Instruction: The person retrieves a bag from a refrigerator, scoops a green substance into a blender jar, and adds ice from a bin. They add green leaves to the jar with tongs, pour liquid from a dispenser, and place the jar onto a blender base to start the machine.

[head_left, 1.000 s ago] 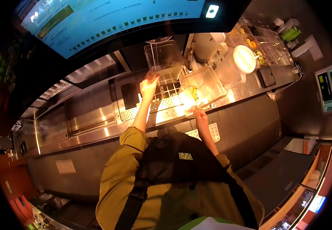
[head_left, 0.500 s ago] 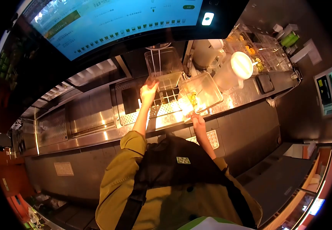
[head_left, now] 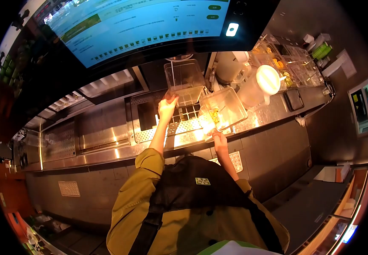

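My left hand (head_left: 167,107) is closed on the near left corner of a clear rectangular container (head_left: 185,76), tilted above the sink grate. A thin pale stream runs down into this container from a round fitting above it. My right hand (head_left: 219,139) is closed at the near edge of a second clear container (head_left: 234,105), which sits on the counter beside the grate. Yellow-green pieces (head_left: 215,114) lie in its near left part. Glare there hides the right fingertips and exactly what they pinch.
A perforated metal drain tray with a grate (head_left: 184,127) is set into the steel counter. To the right stand a white-lidded pitcher (head_left: 258,87) and another pitcher (head_left: 230,68). Fruit containers (head_left: 290,63) fill the back right. A large screen (head_left: 150,29) hangs overhead.
The whole view has shifted slightly. Both hands keep their places at the two containers, and the stream in the left container looks thinner.
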Tool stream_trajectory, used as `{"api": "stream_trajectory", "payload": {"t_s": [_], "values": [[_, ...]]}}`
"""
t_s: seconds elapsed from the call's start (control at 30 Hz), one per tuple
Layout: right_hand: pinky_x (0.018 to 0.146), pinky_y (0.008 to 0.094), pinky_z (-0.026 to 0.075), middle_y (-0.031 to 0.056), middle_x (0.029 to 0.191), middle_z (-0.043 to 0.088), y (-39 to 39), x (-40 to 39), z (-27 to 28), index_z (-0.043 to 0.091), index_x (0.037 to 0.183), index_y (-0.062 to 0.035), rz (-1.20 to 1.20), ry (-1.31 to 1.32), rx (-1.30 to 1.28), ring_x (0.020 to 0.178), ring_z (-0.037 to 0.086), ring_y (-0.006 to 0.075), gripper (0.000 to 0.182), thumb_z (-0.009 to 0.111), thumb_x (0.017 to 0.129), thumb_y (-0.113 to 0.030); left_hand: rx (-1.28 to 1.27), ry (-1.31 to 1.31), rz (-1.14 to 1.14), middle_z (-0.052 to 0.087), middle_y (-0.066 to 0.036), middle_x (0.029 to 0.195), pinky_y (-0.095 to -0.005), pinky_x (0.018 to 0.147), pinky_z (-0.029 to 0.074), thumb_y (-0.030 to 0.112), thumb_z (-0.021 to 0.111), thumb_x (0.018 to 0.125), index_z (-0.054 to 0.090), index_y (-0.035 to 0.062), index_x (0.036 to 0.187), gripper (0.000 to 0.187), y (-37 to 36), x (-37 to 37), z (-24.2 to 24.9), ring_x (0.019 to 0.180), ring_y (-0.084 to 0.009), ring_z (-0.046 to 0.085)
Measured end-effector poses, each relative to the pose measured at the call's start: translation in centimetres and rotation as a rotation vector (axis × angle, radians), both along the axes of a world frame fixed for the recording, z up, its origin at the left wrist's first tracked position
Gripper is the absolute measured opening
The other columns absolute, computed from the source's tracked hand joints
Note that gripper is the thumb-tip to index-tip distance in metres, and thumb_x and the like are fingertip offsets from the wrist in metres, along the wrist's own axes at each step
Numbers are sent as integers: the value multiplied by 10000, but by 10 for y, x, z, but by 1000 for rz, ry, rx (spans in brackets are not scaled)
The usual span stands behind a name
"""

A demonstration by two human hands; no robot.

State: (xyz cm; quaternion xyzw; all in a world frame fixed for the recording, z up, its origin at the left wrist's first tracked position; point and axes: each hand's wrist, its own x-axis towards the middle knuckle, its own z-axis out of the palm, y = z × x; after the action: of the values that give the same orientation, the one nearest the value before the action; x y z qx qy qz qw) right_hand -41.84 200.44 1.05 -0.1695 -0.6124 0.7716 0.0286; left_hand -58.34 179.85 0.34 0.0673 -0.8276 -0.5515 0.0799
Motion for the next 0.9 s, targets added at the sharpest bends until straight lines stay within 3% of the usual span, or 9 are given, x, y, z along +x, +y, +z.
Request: {"api": "stream_trajectory", "payload": {"t_s": [0.33,0.43,0.53,0.63,0.67,0.77,0.8,0.83,0.9], "values": [[783,240,396,69,849,586,4,-1,-15,518,914,7,53,79,88,816,533,113,123,462,857,-86,5,28,12,526,8,519,-242,427,345,235,634,761,648,36,826,209,-5,-13,-34,441,-55,447],[785,242,393,67,849,588,3,-1,-10,518,918,7,37,77,88,814,529,113,134,460,857,-97,7,-93,30,597,-203,681,-365,647,451,389,663,686,672,45,750,349,-5,-10,-27,683,-318,602],[780,244,393,68,852,588,2,0,-11,526,904,10,26,73,103,805,528,118,142,455,846,-99,11,-57,34,624,-152,659,-329,609,449,308,682,688,664,18,767,301,-3,-9,-19,620,-260,605],[775,243,396,72,840,590,3,-2,-13,538,870,16,22,61,197,799,530,125,150,445,830,-95,386,-139,-10,624,-74,650,-272,566,435,192,698,676,657,-9,787,233,0,-3,-6,580,-164,578],[745,239,402,70,815,590,3,-1,-9,546,827,28,-35,2,325,765,522,127,157,438,810,-84,510,-161,33,590,-21,667,-228,532,407,55,654,675,633,-23,806,154,5,-4,-1,570,-99,530],[703,232,404,65,777,580,17,-2,1,545,810,36,-109,21,168,728,508,123,156,433,795,-72,764,-7,43,554,12,674,-199,384,275,-9,575,689,580,43,1026,340,14,2,13,445,-47,407],[678,225,404,55,738,557,25,-5,-6,538,776,34,-177,-16,40,726,509,124,142,426,775,-53,805,-47,21,554,7,727,-186,388,287,-50,541,661,512,33,1134,481,10,6,19,454,-42,393],[645,234,418,44,679,523,42,-5,-9,529,758,27,-82,-90,150,680,522,128,133,421,762,-50,883,76,54,530,9,667,-182,383,287,-49,541,661,539,12,1039,383,13,5,19,423,-51,372],[591,252,426,37,632,497,61,-10,-16,521,747,25,-37,-70,93,596,513,126,123,426,758,-53,794,-75,31,522,-3,637,-185,373,293,-71,537,649,535,9,898,261,-10,6,12,405,-69,390]]}}
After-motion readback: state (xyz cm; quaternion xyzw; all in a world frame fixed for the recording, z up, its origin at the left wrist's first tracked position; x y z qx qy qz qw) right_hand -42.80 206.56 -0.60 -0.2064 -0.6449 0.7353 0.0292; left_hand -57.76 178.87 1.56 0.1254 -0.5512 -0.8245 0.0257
